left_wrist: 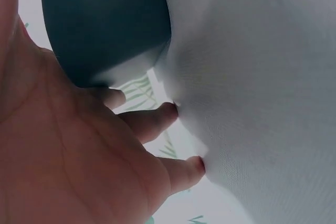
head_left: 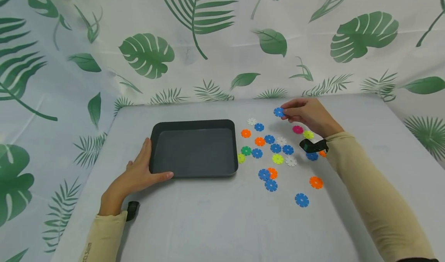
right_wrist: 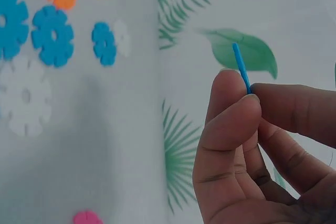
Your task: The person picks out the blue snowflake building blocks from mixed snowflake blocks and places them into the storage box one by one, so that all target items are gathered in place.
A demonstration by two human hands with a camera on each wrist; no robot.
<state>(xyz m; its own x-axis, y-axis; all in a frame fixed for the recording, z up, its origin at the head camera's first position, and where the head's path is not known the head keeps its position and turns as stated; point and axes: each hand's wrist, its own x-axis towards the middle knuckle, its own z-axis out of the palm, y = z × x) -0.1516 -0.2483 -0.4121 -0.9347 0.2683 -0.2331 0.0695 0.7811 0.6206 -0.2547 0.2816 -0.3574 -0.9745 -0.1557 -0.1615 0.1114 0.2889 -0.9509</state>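
Observation:
Up near the back of the table, my right hand [head_left: 306, 114] pinches a blue notched plastic disc [head_left: 279, 112] between thumb and fingertips. In the right wrist view that blue disc [right_wrist: 241, 66] shows edge-on, its lower end hidden by the fingers. My left hand [head_left: 140, 173] rests against the near left corner of a dark grey rectangular tray [head_left: 194, 176], thumb along the front wall and fingers along the left side. The left wrist view has the tray wall [left_wrist: 107, 24] against the hand, with straight fingers [left_wrist: 184, 174] reaching down to the tabletop. No discs show inside the tray.
Several notched discs lie scattered right of the tray, among them a green disc [head_left: 246, 151], a magenta disc [head_left: 298, 129] and an orange disc [head_left: 316, 182]. A blue disc [head_left: 301, 200] lies nearest the front. A leaf-patterned curtain [head_left: 222, 42] hangs behind the table.

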